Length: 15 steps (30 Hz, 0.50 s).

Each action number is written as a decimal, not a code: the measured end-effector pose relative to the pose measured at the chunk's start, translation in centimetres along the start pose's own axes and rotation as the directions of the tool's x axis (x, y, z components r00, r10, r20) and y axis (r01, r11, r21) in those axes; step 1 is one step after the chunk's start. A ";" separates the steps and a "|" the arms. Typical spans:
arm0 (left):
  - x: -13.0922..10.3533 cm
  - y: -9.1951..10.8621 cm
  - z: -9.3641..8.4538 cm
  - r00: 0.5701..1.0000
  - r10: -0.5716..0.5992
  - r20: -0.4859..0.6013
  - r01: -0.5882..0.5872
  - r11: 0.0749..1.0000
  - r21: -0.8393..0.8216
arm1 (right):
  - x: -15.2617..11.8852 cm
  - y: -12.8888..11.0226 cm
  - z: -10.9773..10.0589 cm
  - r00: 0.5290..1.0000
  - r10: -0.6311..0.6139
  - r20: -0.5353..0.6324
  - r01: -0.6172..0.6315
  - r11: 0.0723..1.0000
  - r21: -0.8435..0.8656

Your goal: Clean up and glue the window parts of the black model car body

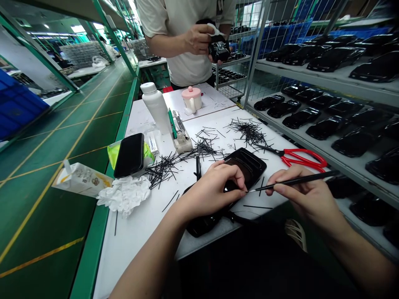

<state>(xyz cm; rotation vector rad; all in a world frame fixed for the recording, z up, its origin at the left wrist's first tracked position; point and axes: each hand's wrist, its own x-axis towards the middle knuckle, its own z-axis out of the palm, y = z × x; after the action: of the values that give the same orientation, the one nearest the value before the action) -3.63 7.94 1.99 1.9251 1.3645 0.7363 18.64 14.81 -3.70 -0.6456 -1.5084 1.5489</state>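
A glossy black model car body (246, 162) lies at the near edge of the white table. My left hand (215, 185) rests over its middle, fingers curled against the shell. In my right hand (302, 193) is a thin black pen-like tool (299, 179), pinched between thumb and fingers. Its fine metal tip reaches my left thumb at the car body. Whether my left fingertips pinch a small piece is hidden. Piles of thin black strips (249, 132) lie beyond the car body, and red-handled scissors (304, 159) lie to its right.
A white bottle (156, 106), pink-lidded mug (191, 99), tool holder (183, 143), phone (129, 155), crumpled white gloves (124, 195) and a carton (82, 178) stand or lie leftward and behind. Racks of black car bodies (301, 118) line the right. Another person (187, 45) stands across the table.
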 end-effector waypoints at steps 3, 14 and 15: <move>0.0 0.1 0.0 1.000 0.007 0.003 -0.007 1.000 0.011 | 0.0 -0.3 0.0 1.000 -0.002 0.008 0.002 1.000 -0.022; 0.1 -0.9 0.1 0.980 -0.097 -0.175 0.044 0.958 -0.283 | 0.2 1.0 0.1 0.982 0.004 0.191 0.044 0.967 -0.251; 0.1 -1.0 0.2 0.975 -0.107 -0.192 0.047 0.956 -0.291 | 0.1 1.1 0.3 0.980 0.011 0.198 0.044 0.962 -0.268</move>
<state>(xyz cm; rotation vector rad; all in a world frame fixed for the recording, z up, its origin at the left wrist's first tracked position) -4.07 8.27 1.11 1.5952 1.3626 1.0567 18.13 14.88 -4.69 -0.6447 -1.8942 1.4395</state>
